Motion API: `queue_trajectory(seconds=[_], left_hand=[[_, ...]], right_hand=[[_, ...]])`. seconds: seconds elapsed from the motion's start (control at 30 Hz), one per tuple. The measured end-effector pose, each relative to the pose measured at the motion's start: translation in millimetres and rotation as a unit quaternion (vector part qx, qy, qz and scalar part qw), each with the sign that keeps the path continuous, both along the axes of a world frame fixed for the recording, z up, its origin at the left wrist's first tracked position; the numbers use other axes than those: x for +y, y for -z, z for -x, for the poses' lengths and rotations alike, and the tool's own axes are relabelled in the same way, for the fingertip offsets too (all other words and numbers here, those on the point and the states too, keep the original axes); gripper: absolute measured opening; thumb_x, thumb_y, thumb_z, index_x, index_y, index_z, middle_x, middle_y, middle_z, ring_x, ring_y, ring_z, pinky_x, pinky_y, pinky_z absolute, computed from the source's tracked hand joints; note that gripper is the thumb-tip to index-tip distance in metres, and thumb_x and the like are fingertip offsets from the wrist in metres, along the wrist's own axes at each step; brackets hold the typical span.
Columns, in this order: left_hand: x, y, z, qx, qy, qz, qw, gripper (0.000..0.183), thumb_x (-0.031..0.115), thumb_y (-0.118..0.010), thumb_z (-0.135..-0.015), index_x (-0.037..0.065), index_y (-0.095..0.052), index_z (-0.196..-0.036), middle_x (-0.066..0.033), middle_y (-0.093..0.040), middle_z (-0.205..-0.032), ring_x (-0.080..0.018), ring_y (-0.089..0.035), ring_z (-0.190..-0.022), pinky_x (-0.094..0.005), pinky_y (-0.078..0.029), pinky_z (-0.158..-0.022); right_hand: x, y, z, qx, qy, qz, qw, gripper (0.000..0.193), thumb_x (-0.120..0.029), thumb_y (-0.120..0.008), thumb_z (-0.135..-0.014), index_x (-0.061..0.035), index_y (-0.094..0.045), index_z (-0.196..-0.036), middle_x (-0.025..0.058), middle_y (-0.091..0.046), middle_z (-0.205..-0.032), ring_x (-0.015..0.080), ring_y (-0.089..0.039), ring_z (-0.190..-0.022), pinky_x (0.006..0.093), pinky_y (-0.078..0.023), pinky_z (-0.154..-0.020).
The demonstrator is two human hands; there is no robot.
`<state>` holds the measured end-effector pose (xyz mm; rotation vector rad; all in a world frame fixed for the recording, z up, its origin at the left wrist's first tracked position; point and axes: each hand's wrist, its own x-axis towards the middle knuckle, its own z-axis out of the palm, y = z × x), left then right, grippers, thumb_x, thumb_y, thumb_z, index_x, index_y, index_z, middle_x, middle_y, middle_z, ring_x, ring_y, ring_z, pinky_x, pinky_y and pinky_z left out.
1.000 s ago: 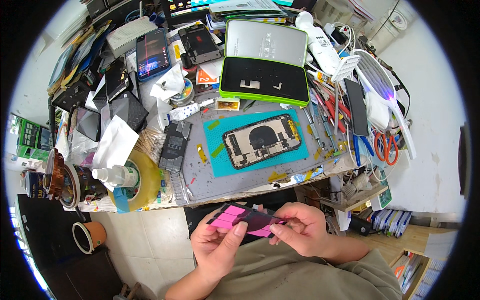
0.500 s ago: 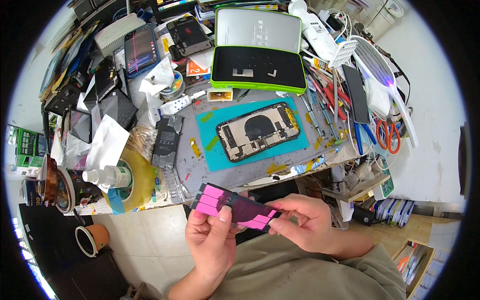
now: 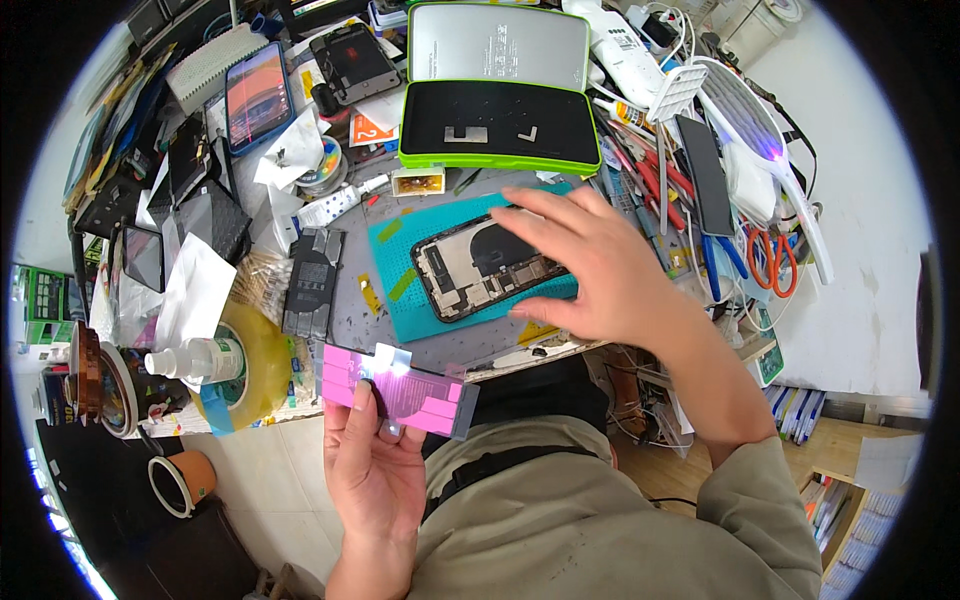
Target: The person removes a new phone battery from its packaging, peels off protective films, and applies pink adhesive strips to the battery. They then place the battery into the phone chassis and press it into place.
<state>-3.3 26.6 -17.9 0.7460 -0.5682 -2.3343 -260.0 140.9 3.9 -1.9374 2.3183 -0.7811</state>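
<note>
My left hand (image 3: 372, 468) pinches a thin film sheet with pink strips (image 3: 425, 405), which looks like battery adhesive, in front of the bench edge. Light glints off its clear part. Over the right half of an opened phone body (image 3: 462, 272), my right hand (image 3: 605, 265) has its fingers and thumb apart; it covers that end of the phone. I cannot tell whether the fingertips touch it. The phone lies tilted on a turquoise mat (image 3: 392, 305), its inner boards and a dark round coil showing. Left of the mat sits a black phone battery (image 3: 315, 280).
Behind the mat stands an open green-edged case (image 3: 500, 158) with small metal pieces. Screwdrivers, pliers and orange-handled scissors (image 3: 772, 265) crowd the right side. A tape roll (image 3: 265, 365) and a white-capped bottle (image 3: 200, 360) stand at the left edge.
My right hand has let go of the pink film sheet and moved up over the phone. My left hand has shifted left with the sheet, now showing more see-through film.
</note>
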Motion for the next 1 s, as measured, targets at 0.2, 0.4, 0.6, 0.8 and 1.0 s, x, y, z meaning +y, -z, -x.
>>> queue_trajectory(seconds=[0.2,0.4,0.6,0.8,1.0], left_hand=[[3,-1,3,-0.024,-0.001,0.009,1.000,0.036,0.014,-0.053,-0.105,0.008,-0.048,-0.140,-0.0109,-0.063,-0.132,-0.0233,-0.062,-0.121,-0.0454,-0.055,-0.103],[6,-3,12,-0.025,-0.019,-0.013,0.999,0.029,0.009,-0.054,-0.103,0.006,-0.054,-0.133,-0.0105,-0.066,-0.128,-0.0240,-0.067,-0.114,-0.0461,-0.058,-0.098],[8,-3,19,-0.008,-0.001,-0.010,1.000,0.028,0.009,-0.054,-0.104,0.006,-0.054,-0.132,-0.0107,-0.066,-0.127,-0.0243,-0.067,-0.115,-0.0460,-0.058,-0.099],[8,1,21,-0.011,0.001,-0.008,1.000,0.027,0.010,-0.054,-0.104,0.006,-0.056,-0.131,-0.0105,-0.067,-0.127,-0.0242,-0.067,-0.115,-0.0452,-0.058,-0.098],[7,5,21,-0.003,0.009,-0.016,1.000,0.027,0.009,-0.054,-0.104,0.006,-0.056,-0.130,-0.0109,-0.066,-0.127,-0.0243,-0.067,-0.115,-0.0456,-0.058,-0.099]], right_hand=[[-9,5,27,-0.015,-0.053,-0.017,0.998,0.082,-0.033,-0.090,-0.064,-0.0058,-0.060,-0.135,0.0120,-0.063,-0.126,0.0330,-0.056,-0.108,0.0410,-0.047,-0.094],[-17,13,34,-0.016,-0.055,0.029,0.998,0.083,-0.033,-0.092,-0.060,-0.0068,-0.060,-0.132,0.0111,-0.064,-0.114,0.0320,-0.056,-0.104,0.0407,-0.048,-0.091],[-19,10,37,-0.035,-0.060,0.020,0.997,0.082,-0.031,-0.092,-0.057,-0.0057,-0.058,-0.128,0.0111,-0.064,-0.108,0.0310,-0.056,-0.100,0.0399,-0.048,-0.089],[-22,10,39,-0.022,-0.026,0.046,0.998,0.087,-0.026,-0.093,-0.053,-0.0065,-0.055,-0.130,0.0084,-0.063,-0.108,0.0284,-0.056,-0.098,0.0391,-0.048,-0.084],[-15,11,42,0.018,0.008,0.058,0.998,0.074,-0.032,-0.091,-0.060,-0.0063,-0.059,-0.121,0.0090,-0.065,-0.105,0.0302,-0.057,-0.095,0.0403,-0.049,-0.084]])
